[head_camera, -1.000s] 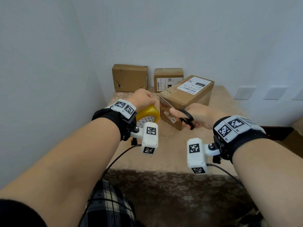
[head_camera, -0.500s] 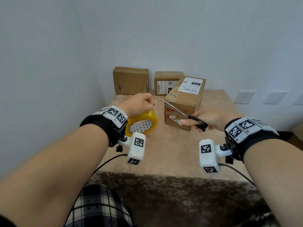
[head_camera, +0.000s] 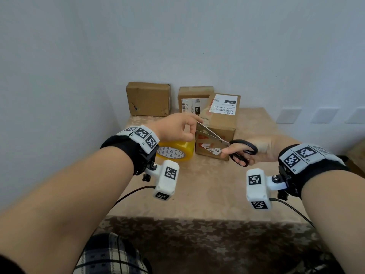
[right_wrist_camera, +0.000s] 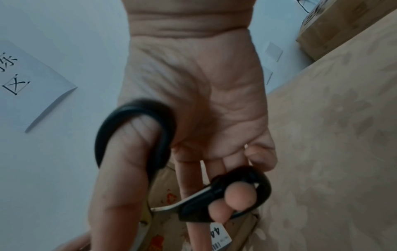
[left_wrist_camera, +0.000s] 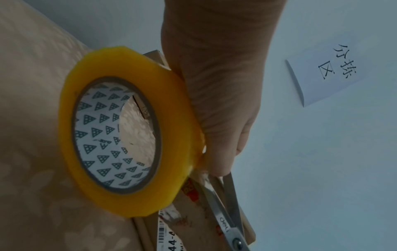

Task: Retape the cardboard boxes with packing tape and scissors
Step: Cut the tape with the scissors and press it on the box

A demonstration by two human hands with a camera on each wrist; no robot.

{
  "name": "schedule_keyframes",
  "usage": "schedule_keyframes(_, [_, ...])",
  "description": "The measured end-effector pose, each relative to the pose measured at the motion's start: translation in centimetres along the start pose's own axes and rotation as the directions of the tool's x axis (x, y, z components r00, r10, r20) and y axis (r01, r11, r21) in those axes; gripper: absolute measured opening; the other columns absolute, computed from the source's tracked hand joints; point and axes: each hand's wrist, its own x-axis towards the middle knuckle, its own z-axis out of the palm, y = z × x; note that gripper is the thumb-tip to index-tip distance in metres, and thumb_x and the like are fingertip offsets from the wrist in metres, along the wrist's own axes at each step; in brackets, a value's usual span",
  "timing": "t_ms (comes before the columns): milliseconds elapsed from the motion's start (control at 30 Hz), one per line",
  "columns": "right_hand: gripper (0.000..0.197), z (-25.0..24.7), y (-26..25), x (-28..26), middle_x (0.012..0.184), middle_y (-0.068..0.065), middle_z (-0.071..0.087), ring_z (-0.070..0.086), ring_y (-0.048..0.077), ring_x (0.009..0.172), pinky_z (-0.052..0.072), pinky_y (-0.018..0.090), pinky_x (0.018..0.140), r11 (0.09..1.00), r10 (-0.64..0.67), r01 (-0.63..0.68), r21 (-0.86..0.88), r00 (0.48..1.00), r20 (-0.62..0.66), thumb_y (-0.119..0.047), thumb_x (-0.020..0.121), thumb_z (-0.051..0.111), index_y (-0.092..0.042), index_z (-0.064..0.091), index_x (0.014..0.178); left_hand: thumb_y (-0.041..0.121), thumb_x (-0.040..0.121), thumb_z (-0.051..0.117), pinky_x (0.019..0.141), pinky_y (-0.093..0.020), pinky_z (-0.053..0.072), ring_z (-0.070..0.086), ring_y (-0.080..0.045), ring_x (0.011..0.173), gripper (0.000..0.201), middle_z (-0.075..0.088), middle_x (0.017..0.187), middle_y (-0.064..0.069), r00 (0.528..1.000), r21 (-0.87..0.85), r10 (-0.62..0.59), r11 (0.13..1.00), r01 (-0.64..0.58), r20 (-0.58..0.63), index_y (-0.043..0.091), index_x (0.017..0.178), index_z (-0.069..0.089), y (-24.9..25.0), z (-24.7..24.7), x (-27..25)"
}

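Note:
My left hand (head_camera: 175, 127) hovers over the table with its fingers curled, pinching packing tape at the rim of the yellow tape roll (head_camera: 173, 152). In the left wrist view the roll (left_wrist_camera: 111, 135) lies against that hand (left_wrist_camera: 214, 84). My right hand (head_camera: 264, 150) grips the black-handled scissors (head_camera: 244, 152), thumb in one loop (right_wrist_camera: 133, 135) and fingers in the other. The blades (left_wrist_camera: 225, 214) are parted and their tips reach my left fingertips. Behind them stands a labelled cardboard box (head_camera: 227, 123).
Two more cardboard boxes (head_camera: 149, 98) (head_camera: 194, 97) lean against the back wall. The beige patterned table (head_camera: 207, 184) ends in front of my knees. Walls close in on the left and behind. A paper sign (left_wrist_camera: 326, 76) hangs on the wall. Another box (right_wrist_camera: 343, 25) sits far right.
My left hand and the roll moved left off the labelled box, then rose. The scissors drew back from the box, and their blade tips now meet my left fingers.

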Motion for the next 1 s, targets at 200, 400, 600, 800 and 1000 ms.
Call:
schedule_keyframes(200, [0.060, -0.4, 0.5, -0.5, 0.052, -0.001, 0.048, 0.042, 0.009, 0.047, 0.020, 0.023, 0.049, 1.000, 0.007, -0.008, 0.008, 0.999, 0.052, -0.044, 0.066, 0.066, -0.001, 0.062, 0.108, 0.005, 0.082, 0.064, 0.093, -0.030, 0.040, 0.036, 0.000, 0.111, 0.017, 0.048, 0.141, 0.005, 0.997, -0.012, -0.049, 0.999, 0.050, 0.054, 0.013, 0.069, 0.057, 0.9, 0.0, 0.0])
schedule_keyframes(400, [0.070, 0.4, 1.7, -0.4, 0.058, 0.006, 0.051, 0.039, 0.011, 0.048, 0.026, 0.017, 0.039, 0.997, 0.008, -0.016, 0.075, 0.995, 0.104, -0.036, 0.068, 0.081, 0.007, 0.059, 0.118, 0.002, 0.082, 0.063, 0.096, -0.022, 0.034, 0.045, 0.005, 0.113, 0.022, 0.043, 0.144, 0.014, 0.992, -0.035, -0.081, 0.996, 0.085, 0.101, 0.016, 0.066, 0.055, 0.7, -0.1, -0.4])
schedule_keyframes(600, [0.116, 0.4, 2.6, 0.1, 0.059, 0.009, 0.046, 0.042, 0.015, 0.052, 0.034, 0.022, 0.054, 0.985, 0.161, -0.173, 0.027, 0.956, 0.246, -0.033, 0.053, 0.089, 0.022, 0.028, 0.135, 0.002, 0.081, 0.063, 0.097, -0.024, 0.033, 0.042, -0.010, 0.130, 0.020, 0.041, 0.146, 0.014, 0.991, -0.027, -0.096, 0.995, 0.099, 0.090, 0.014, 0.068, 0.056, 0.4, 0.1, -0.5])
schedule_keyframes(800, [0.076, 0.7, 3.5, -0.3, 0.063, 0.000, 0.050, 0.043, 0.009, 0.053, 0.027, 0.021, 0.053, 0.979, 0.170, -0.167, -0.120, 0.985, 0.021, -0.049, 0.050, 0.091, -0.007, 0.058, 0.105, 0.000, 0.085, 0.061, 0.095, -0.037, 0.039, 0.026, -0.009, 0.115, 0.010, 0.042, 0.146, 0.009, 0.993, -0.076, -0.100, 0.992, 0.105, 0.070, 0.005, 0.077, 0.058, 1.4, -0.2, -0.8])
schedule_keyframes(1000, [0.062, 1.1, -0.1, -0.1, 0.118, 0.005, 0.061, 0.058, 0.023, 0.105, 0.050, 0.029, 0.085, 0.694, -0.024, -0.150, -0.704, 0.973, -0.231, -0.040, 0.073, 0.080, -0.014, 0.055, 0.124, 0.007, 0.080, 0.065, 0.096, -0.028, 0.037, 0.049, 0.003, 0.105, 0.013, 0.044, 0.134, 0.009, 0.994, -0.072, -0.092, 0.994, 0.088, -0.061, 0.014, 0.069, 0.062, 0.3, -0.1, -1.0])
